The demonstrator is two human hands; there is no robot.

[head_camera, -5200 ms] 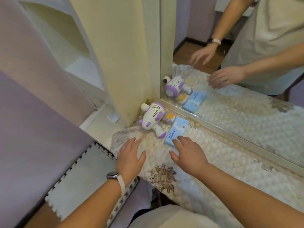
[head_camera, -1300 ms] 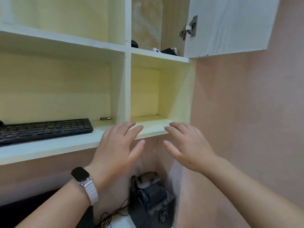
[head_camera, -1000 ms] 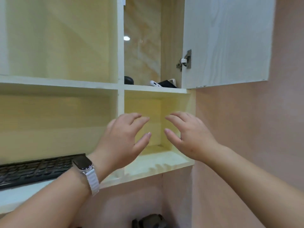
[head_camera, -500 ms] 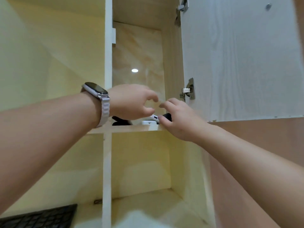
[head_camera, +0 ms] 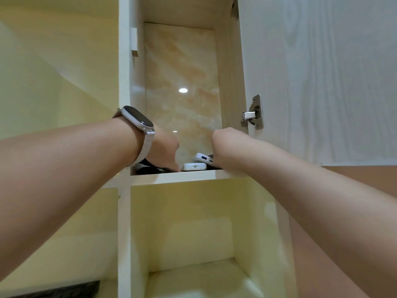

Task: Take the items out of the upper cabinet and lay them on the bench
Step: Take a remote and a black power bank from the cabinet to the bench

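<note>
Pale cabinet [head_camera: 225, 87] stands with its door [head_camera: 322, 78] swung open to the right. Both hands reach onto the upper shelf [head_camera: 171, 176]. Left hand [head_camera: 163, 151] points its fingers down beside a white case [head_camera: 194, 166] — gripping or not, I cannot tell. Right hand [head_camera: 223, 145] is bent over a white charger [head_camera: 204, 158]; its fingers are hidden.

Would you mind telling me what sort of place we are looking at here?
Probably a home room with built-in storage: pale open shelving, an upper cabinet with its door swung open, and small electronics such as a white power bank on its shelf.
</note>
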